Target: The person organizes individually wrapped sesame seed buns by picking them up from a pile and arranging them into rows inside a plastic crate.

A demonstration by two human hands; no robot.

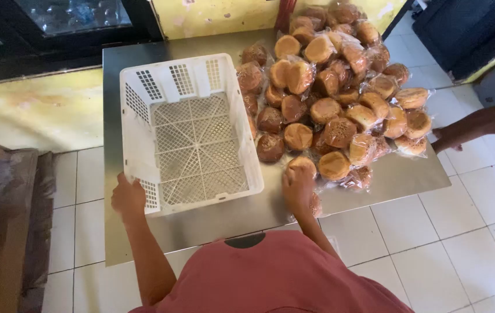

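On the steel table (212, 223), the right hand (298, 186), fingers closed over a wrapped bun (314, 204), sits just right of the empty white crate (189, 133), whose near left corner the left hand (128, 196) grips.

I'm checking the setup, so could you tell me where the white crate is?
The white crate sits left on the metal table, beside the wrapped buns, left hand at its corner.

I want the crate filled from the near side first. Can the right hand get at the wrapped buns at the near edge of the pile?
Probably yes. The right hand already rests on a wrapped bun at the pile's near edge, with nothing between them. The white crate sits to its left, clear of that reach.
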